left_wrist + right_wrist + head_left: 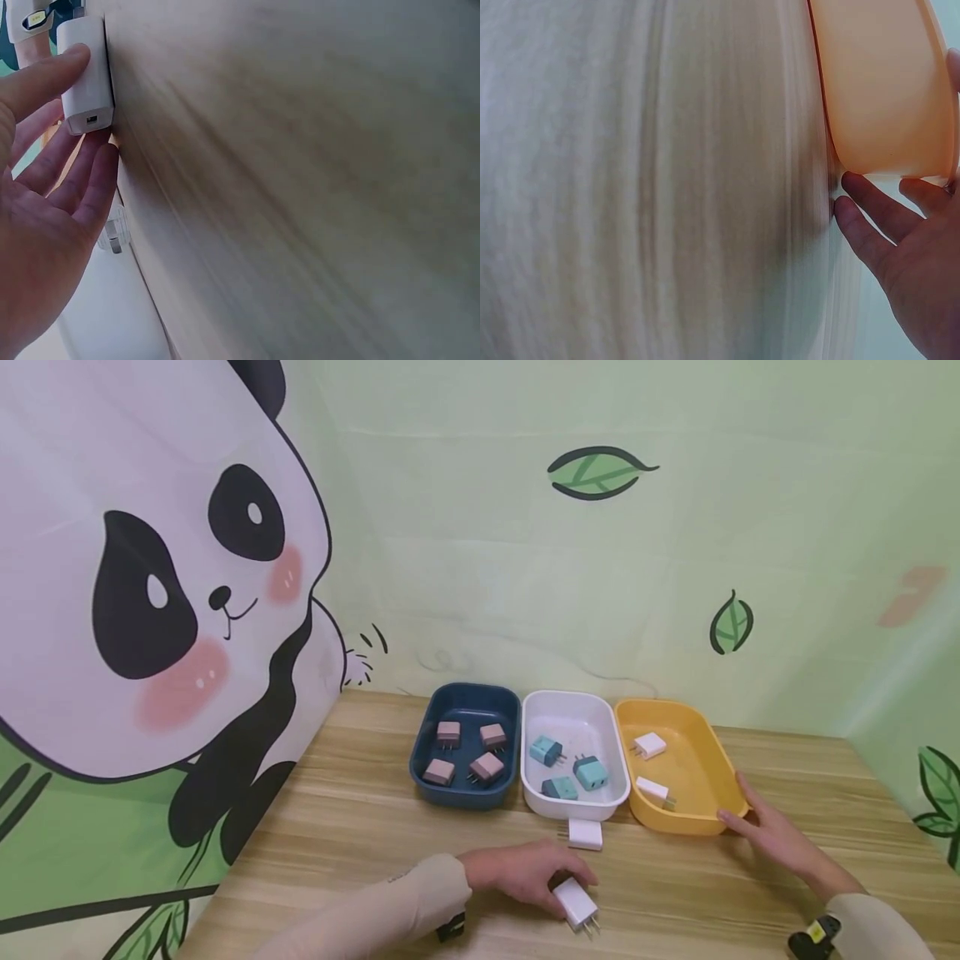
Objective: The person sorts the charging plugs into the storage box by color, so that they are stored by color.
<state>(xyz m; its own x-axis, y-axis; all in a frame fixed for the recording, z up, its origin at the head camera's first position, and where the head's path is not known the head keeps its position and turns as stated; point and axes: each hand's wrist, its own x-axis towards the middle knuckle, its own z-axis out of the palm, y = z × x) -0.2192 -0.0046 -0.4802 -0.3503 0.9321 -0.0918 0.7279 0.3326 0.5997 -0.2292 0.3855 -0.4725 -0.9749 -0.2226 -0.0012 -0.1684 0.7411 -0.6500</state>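
Observation:
My left hand pinches a white charger plug between thumb and fingers, low over the wooden table, prongs pointing to the front. In the left wrist view, the thumb lies on this plug's side and a small port shows on its near end. A second white charger plug lies on the table just beyond, against the white tray. My right hand grips the near right corner of the yellow tray, its fingers against the outer wall. Two white charger plugs lie inside that tray.
Left of the yellow tray, the white tray holds three teal plugs. A dark blue tray with several pink plugs stands at the left end of the row. Behind the table hangs a green printed backdrop.

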